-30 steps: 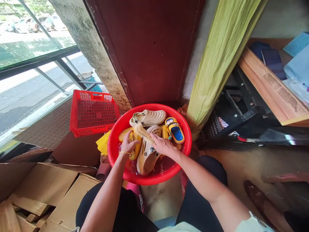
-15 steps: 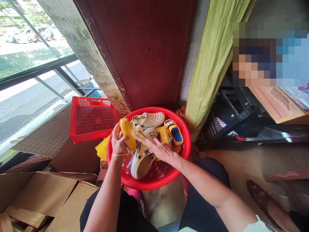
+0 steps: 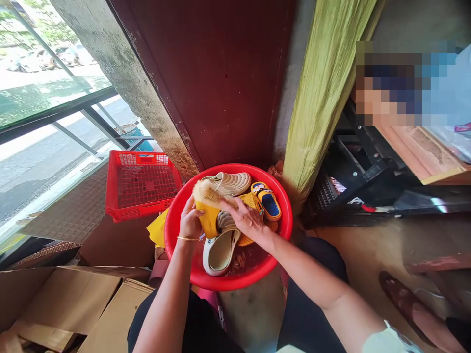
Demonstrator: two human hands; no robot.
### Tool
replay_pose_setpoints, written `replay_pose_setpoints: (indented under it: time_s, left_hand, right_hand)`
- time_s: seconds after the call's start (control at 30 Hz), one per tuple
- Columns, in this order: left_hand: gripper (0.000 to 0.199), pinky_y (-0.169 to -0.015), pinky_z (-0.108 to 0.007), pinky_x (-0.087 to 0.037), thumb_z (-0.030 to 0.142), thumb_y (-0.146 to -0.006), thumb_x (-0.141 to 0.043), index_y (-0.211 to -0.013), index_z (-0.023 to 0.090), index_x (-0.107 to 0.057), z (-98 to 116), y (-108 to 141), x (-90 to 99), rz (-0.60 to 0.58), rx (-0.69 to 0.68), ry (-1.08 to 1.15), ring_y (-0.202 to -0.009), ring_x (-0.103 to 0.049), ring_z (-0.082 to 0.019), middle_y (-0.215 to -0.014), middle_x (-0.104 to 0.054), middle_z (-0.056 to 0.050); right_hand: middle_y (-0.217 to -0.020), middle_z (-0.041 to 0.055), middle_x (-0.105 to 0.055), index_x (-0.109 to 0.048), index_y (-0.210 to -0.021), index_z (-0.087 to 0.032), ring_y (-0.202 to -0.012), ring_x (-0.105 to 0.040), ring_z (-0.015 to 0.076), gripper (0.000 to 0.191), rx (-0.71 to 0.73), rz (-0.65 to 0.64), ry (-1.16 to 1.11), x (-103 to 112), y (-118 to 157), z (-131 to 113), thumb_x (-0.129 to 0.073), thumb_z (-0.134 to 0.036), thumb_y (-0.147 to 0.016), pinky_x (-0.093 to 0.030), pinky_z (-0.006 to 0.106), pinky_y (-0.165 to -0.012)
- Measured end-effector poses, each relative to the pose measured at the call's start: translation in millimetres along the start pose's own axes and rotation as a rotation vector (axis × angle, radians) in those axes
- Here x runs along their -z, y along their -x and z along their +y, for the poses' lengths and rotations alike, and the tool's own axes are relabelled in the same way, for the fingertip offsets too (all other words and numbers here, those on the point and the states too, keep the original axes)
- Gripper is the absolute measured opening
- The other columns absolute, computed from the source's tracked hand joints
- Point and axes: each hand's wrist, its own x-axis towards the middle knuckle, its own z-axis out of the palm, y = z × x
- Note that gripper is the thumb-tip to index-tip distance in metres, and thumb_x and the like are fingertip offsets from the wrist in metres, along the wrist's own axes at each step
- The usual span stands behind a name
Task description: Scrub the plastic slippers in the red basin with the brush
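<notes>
My left hand (image 3: 191,220) is closed around a yellow shoe (image 3: 206,219) above the left part of a red basin (image 3: 285,196). In my right hand (image 3: 246,218) is a scrubbing brush (image 3: 210,193), its bristles against the top end of the yellow shoe. Inside the basin lie a cream clog (image 3: 235,183) at the back, another pale clog (image 3: 220,255) at the front, and a small yellow and blue shoe (image 3: 268,202) at the right. More yellow footwear (image 3: 250,201) is partly hidden behind my right hand. Wet, reddish water shows at the basin's bottom.
A red plastic crate (image 3: 145,186) stands left of the basin, with cardboard boxes (image 3: 69,299) at the lower left. A yellow-green curtain (image 3: 312,98) hangs at the right, beside a dark red door (image 3: 221,83). Another person's foot (image 3: 405,299) shows at the lower right.
The brush has moved up and left, onto the top end of the yellow shoe. My left hand and the shoe have shifted slightly right, and the shoe has turned.
</notes>
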Motion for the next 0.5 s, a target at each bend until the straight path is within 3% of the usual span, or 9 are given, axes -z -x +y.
replay_pose_setpoints:
  time_s: [0.13, 0.3, 0.4, 0.5]
  left_hand:
    - [0.060, -0.085, -0.033, -0.058, 0.015, -0.059, -0.069, -0.118, 0.021, -0.073, -9, 1, -4.1, -0.029, 0.117, 0.137, -0.094, -0.073, -0.024, -0.106, -0.078, -0.006]
    - [0.027, -0.087, -0.042, -0.061, 0.025, -0.069, -0.066, -0.093, 0.016, -0.073, -16, -3, 2.9, 0.089, 0.280, 0.270, -0.084, -0.075, -0.027, -0.090, -0.078, -0.008]
    - [0.033, -0.090, -0.046, -0.062, 0.039, -0.083, -0.063, -0.100, 0.013, -0.075, -21, -1, -1.6, 0.092, 0.395, 0.310, -0.092, -0.077, -0.031, -0.093, -0.079, -0.012]
    - [0.045, -0.093, -0.045, -0.062, 0.049, -0.092, -0.061, -0.113, 0.011, -0.073, -24, 2, -7.2, 0.103, 0.424, 0.324, -0.097, -0.077, -0.031, -0.097, -0.079, -0.014]
  right_hand:
    - [-0.140, 0.0120, -0.066, -0.036, -0.164, -0.037, -0.104, -0.073, 0.0251, 0.063, -0.069, 0.097, -0.126, -6, -11, 15, -0.042, -0.016, -0.105, -0.061, 0.037, -0.088]
    - [-0.142, 0.0111, -0.067, -0.042, -0.162, -0.024, -0.125, -0.066, 0.0227, 0.061, 0.026, 0.216, -0.378, -24, -12, 23, -0.046, -0.014, -0.102, -0.055, 0.038, -0.106]
    - [-0.148, 0.0102, -0.063, -0.041, -0.162, -0.024, -0.129, -0.063, 0.0224, 0.060, 0.082, 0.243, -0.392, -17, -10, 22, -0.046, -0.017, -0.103, -0.054, 0.038, -0.107]
    - [-0.141, 0.0093, -0.067, -0.044, -0.161, -0.028, -0.119, -0.068, 0.0232, 0.058, 0.093, 0.151, -0.314, -5, -5, 25, -0.047, -0.020, -0.104, -0.057, 0.036, -0.100]
